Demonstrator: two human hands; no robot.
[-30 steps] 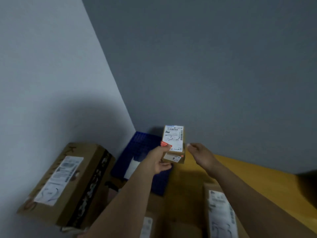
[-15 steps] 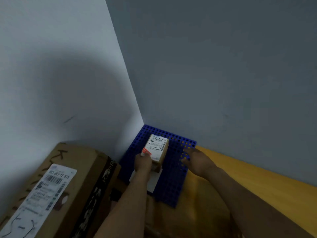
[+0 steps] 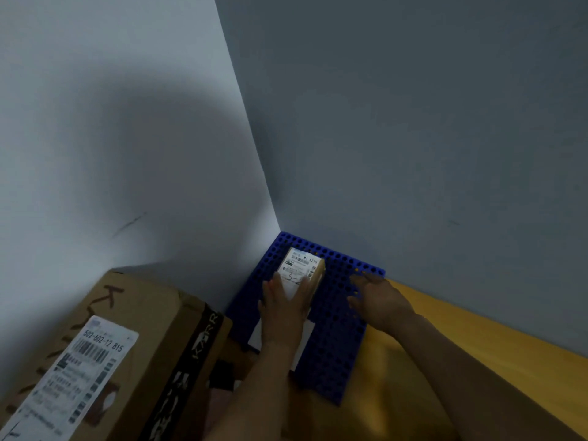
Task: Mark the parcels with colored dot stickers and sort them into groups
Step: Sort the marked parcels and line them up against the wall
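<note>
A small brown parcel [image 3: 313, 268] with a white shipping label lies on the blue perforated crate [image 3: 337, 338] in the corner of the two walls. My left hand [image 3: 284, 300] rests on the parcel's near end, with its fingers laid straight over the label. My right hand [image 3: 375, 297] hovers just right of the parcel above the crate. Its fingers are relaxed and it holds nothing. No dot sticker shows on the parcel from here.
A large cardboard box [image 3: 133, 354] with a white barcode label and black tape stands at the near left against the wall. A white flat item [image 3: 307, 342] lies under my left wrist. The yellow wooden table [image 3: 461, 361] runs to the right along the grey wall.
The small parcel went from held up in the air down onto the blue crate. My left hand shifted from gripping its end to lying on top. The view swung left.
</note>
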